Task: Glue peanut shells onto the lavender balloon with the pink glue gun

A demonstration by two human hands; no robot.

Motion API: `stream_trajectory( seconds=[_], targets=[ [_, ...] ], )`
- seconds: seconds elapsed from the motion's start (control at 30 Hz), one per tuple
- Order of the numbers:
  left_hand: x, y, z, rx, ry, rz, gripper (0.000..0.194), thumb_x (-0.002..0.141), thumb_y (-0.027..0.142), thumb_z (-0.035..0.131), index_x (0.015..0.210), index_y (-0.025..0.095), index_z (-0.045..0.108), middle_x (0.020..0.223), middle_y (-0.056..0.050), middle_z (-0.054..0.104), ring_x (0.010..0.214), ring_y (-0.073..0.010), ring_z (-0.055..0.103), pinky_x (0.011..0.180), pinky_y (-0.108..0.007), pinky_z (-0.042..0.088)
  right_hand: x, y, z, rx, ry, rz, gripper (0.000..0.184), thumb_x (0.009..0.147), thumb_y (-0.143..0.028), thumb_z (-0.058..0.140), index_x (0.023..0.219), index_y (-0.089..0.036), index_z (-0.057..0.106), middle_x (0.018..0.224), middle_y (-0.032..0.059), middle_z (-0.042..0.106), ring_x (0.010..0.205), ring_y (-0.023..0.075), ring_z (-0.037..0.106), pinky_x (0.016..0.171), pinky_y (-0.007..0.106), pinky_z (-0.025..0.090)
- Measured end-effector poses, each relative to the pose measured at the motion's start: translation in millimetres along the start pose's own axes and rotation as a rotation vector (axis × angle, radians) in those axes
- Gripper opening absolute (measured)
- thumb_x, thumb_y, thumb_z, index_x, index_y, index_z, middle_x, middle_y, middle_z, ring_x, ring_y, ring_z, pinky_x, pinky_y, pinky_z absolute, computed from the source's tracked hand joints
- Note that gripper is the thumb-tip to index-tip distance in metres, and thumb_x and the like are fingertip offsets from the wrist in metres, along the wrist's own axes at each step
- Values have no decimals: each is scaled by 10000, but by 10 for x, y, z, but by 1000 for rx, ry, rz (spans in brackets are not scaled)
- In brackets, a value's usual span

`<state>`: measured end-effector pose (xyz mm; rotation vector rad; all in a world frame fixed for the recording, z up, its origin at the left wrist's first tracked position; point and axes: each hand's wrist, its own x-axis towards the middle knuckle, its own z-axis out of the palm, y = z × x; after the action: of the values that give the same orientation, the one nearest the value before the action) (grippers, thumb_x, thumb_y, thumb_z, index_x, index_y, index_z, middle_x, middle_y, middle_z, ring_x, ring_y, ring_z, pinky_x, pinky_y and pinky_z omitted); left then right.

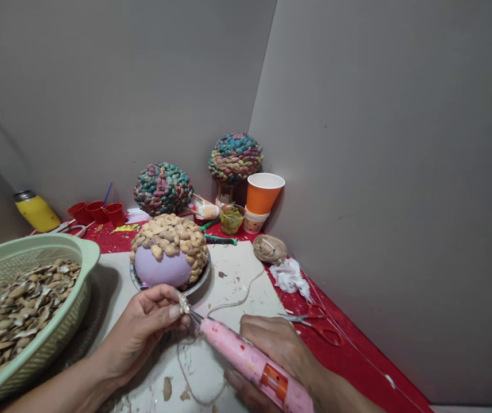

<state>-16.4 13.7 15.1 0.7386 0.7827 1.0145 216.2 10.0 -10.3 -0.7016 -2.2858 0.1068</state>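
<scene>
Between its thumb and fingertips, my left hand (151,318) pinches a small pale peanut shell (183,303). My right hand (278,347) is wrapped round a pink glue gun (237,347), whose metal tip meets or nearly meets the shell. Just beyond my left hand, a lilac balloon (162,268) sits in a shallow dish (206,274). Peanut shells (172,234) cover its top and right side, and bare lilac shows at the front left. A loose loop of twine (246,295) runs over the pale board (232,261) under the glue gun.
At left stands a green basket (88,269) of shells. Two coloured shell-covered balls (163,186), red cups (114,213), an orange cup (263,195) and a yellow bottle (38,212) line the back. A twine ball (270,248), crumpled white plastic (291,278) and scissors (325,331) lie right.
</scene>
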Motion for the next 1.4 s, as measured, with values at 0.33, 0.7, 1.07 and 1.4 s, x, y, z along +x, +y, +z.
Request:
stream_trajectory(
  seconds=[0.33,0.7,1.07,1.4],
  targets=[
    [-3,4,21,14,15,8,142,719,168,793,814,144,690,744,-26,699,678,-116,639,690,-211,491,-22,-33,15,9,-20,53,299,848,-338,457,588,-209,388,523,-41,410,439,94,337,436,266,226],
    [-13,-34,16,59,4,2,143,739,195,782,829,148,681,724,-26,690,666,-109,609,667,-206,451,-34,-37,31,-44,-41,41,335,876,-352,407,572,-213,393,521,-28,401,441,109,330,436,290,195],
    [-6,-53,9,62,9,-10,172,716,204,799,819,146,674,703,-22,689,657,-113,607,663,-214,444,17,-69,16,-43,27,39,381,906,-355,395,557,-206,379,504,-38,379,432,98,304,437,276,191],
    [1,-64,9,56,5,-19,189,707,208,813,819,138,679,696,-20,693,654,-112,616,654,-210,453,-9,24,29,-8,-11,-10,397,915,-395,419,567,-205,407,500,-43,401,418,90,319,413,258,198]
  ],
)
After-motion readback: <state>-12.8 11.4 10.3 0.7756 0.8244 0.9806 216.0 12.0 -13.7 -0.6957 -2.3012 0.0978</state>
